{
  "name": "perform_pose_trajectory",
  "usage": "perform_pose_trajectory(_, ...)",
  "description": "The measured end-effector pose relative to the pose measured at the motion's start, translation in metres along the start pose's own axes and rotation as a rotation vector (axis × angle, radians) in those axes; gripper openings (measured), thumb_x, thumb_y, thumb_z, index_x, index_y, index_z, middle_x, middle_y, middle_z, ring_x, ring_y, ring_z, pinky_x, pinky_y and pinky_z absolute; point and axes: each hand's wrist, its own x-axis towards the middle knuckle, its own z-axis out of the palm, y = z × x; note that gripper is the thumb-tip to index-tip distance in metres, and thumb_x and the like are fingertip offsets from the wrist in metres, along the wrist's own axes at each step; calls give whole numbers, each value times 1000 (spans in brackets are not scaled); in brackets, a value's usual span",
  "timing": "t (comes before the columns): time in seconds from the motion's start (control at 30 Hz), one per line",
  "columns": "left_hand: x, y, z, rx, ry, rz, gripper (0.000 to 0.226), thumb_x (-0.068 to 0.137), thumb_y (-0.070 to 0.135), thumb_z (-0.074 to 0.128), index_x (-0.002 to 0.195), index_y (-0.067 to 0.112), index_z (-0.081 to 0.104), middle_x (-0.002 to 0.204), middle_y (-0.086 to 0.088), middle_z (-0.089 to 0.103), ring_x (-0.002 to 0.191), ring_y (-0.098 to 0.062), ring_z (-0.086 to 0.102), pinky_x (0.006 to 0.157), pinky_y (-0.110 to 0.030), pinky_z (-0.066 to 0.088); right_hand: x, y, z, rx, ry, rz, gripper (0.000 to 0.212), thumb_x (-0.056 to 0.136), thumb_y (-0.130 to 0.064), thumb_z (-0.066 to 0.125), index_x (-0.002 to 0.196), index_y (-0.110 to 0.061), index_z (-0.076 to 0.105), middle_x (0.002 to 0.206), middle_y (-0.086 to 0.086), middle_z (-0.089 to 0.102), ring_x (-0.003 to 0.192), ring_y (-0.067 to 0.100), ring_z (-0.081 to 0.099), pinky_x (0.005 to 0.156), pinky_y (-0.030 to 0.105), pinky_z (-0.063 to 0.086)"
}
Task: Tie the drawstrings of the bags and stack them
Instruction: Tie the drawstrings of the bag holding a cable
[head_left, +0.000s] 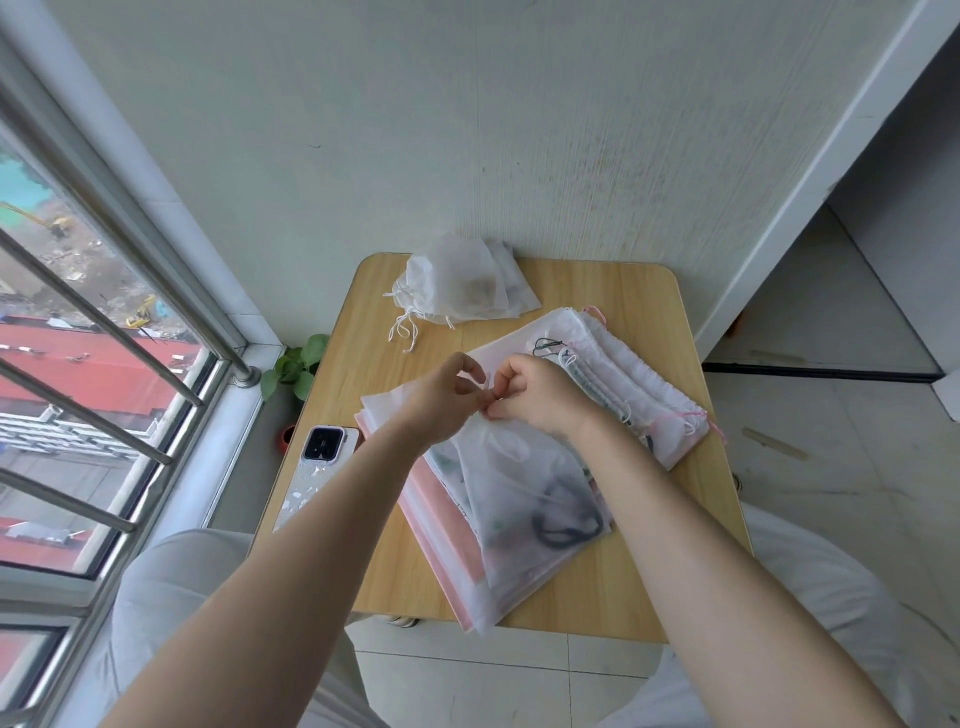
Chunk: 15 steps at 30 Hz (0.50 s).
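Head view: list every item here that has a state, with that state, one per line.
Left hand: pinches the drawstring.
Right hand: pinches the drawstring.
Bag being tied: mouth gathered, lying on the flat pile.
Flat pile of bags: lying stacked.
Far bags: cinched shut, strings loose on the table.
Phone: face down.

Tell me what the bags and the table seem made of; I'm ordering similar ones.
The bag being tied looks like thin, matte, non-woven fabric or frosted plastic: it is translucent, and dark items show through. The left hand and right hand pinch its drawstring, which looks like thin white cord. The tied bags look alike. The table appears to be light wood or wood-look laminate: smooth, with visible grain.
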Motion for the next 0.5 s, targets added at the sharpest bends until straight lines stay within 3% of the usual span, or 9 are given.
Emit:
perform_pose_trajectory(0.07, -1, -1, 3, 34, 26, 21, 15, 92, 15, 65, 98, 12, 51, 76, -1, 69, 51, -2, 49, 43, -11, 33, 1, -1, 0, -103, 25, 1, 28, 73, -2, 79, 75, -13, 54, 58, -7, 59, 58, 8, 53, 62, 22, 46)
perform_pose_trajectory(0.17, -1, -3, 4, 34, 39, 37, 16, 91, 15, 66, 95, 12, 51, 82, -7, 73, 65, -12, 57, 56, -14, 40, 0, -2, -1, -151, 62, 3, 26, 71, -3, 80, 73, -12, 56, 50, -11, 56, 48, 2, 49, 54, 19, 39)
perform_pose_trajectory(0.27, -1, -2, 3, -13, 27, 29, 18, 89, 15, 69, 90, 12, 51, 76, -7, 73, 65, -17, 60, 68, -28, 48, -2, -2, -2, -137, 65, -7, 25, 72, 0, 78, 72, -11, 56, 54, -7, 63, 49, 3, 55, 55, 21, 43)
perform_pose_trajectory(0.37, -3, -1, 3, -176, 69, -10, 23, 83, 12, 77, 84, 8, 54, 68, -9, 72, 59, -19, 63, 65, -30, 54, -2, -1, -2, -117, 113, -8, 25, 71, -2, 79, 72, -14, 56, 61, 1, 67, 58, 10, 60, 60, 26, 47)
perform_pose_trajectory(0.5, -4, 4, 2, -290, 134, -95, 23, 78, 14, 82, 78, 6, 60, 70, -14, 73, 61, -24, 66, 69, -36, 60, -3, -2, 3, -92, 205, -7, 23, 72, -5, 79, 73, -14, 58, 62, 0, 68, 54, 5, 59, 58, 19, 42)
